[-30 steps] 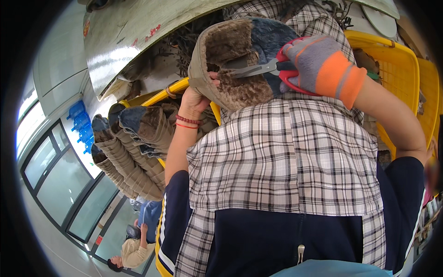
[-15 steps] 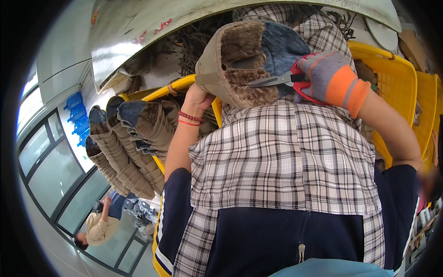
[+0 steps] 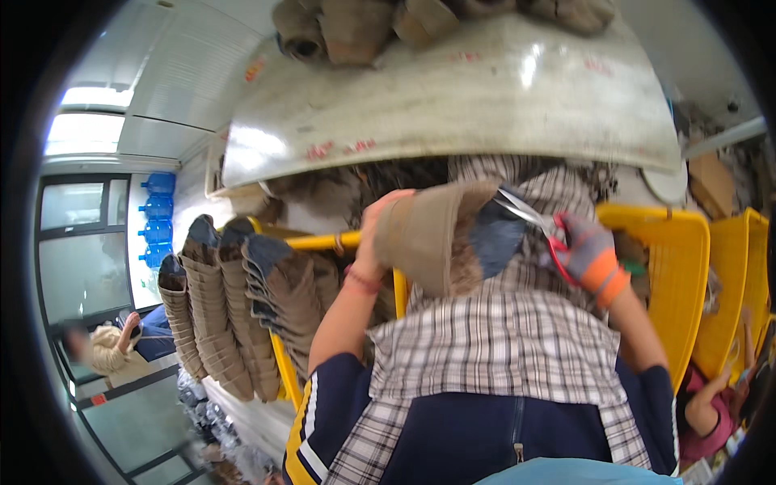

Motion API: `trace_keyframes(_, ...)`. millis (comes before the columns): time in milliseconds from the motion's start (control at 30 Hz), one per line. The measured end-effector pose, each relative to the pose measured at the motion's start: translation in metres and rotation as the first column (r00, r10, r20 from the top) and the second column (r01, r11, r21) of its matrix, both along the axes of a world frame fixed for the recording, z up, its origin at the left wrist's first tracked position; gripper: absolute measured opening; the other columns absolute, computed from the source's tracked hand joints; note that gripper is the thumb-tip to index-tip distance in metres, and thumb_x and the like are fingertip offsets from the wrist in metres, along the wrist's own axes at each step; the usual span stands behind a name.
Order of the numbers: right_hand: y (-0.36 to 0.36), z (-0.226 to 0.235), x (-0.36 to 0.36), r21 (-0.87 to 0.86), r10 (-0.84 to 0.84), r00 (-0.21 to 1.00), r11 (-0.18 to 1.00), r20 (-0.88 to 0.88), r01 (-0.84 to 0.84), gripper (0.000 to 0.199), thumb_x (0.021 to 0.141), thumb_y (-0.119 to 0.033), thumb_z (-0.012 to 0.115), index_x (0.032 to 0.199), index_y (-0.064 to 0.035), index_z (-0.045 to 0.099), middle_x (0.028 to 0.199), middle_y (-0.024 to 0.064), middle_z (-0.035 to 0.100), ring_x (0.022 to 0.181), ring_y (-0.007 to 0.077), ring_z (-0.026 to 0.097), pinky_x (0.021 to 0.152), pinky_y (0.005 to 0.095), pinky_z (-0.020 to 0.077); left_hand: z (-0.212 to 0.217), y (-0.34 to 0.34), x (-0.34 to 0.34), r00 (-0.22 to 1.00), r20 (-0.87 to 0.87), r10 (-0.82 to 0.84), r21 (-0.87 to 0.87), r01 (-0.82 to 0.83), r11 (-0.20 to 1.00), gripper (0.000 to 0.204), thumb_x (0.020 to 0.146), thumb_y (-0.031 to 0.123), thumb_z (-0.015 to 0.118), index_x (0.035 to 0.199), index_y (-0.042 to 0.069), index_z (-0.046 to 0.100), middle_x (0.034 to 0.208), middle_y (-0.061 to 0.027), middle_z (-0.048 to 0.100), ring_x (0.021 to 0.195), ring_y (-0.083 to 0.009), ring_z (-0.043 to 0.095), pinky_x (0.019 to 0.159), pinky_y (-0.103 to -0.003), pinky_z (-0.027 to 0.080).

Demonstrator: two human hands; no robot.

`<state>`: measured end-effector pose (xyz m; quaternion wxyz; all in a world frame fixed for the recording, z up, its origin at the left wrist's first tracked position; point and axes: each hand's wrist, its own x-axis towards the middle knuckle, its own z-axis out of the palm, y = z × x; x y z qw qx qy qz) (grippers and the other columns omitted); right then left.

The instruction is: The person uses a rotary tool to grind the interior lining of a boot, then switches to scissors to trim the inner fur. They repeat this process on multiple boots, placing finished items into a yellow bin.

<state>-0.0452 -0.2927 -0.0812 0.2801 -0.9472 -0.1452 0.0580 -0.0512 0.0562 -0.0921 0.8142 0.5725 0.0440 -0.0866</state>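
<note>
Two hands, fuzzy tan boot upper, steel scissors

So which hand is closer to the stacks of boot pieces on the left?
Left. The left hand grips the boot piece just right of the stacks; the gloved right hand works scissors farther away.

Bare left hand with red wristband; grey-orange glove on right hand; navy sleeves.

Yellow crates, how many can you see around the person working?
3. One yellow crate just right of the gloved right hand, one further right, and one by the left hand, mostly hidden. More may be hidden.
</note>
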Motion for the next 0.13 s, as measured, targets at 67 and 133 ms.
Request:
trace_keyframes(67, -0.015, -0.015, -0.007, 0.03, -0.108, 0.993, 0.994, 0.054, 0.107, 0.053, 0.057, -0.042, 0.08, 0.096, -0.01, 0.062, 0.08, 0.012, 0.063, 0.077, 0.0297, 0.061, 0.068, 0.0359, 0.049, 0.081, 0.01, 0.02, 0.912, 0.409, 0.014, 0.37, -0.181, 0.911, 0.027, 0.084, 0.013, 0.051, 0.101, -0.004, 0.063, 0.104, -0.0127, 0.063, 0.097, -0.0192, 0.059, 0.088, -0.03, 0.046)
trace_keyframes(133, -0.018, -0.019, 0.002, -0.007, -0.175, 0.944, 0.984, -0.28, 0.18, 0.067, 0.056, -0.04, 0.082, 0.11, -0.0075, 0.059, 0.098, 0.0173, 0.063, 0.099, 0.0251, 0.06, 0.087, 0.0326, 0.0451, 0.132, 0.051, 0.023, 0.757, 0.653, -0.015, 0.656, -0.557, 0.509, 0.024, 0.085, 0.009, 0.051, 0.103, 0.002, 0.065, 0.109, -0.0129, 0.062, 0.103, -0.0213, 0.058, 0.092, -0.034, 0.044)
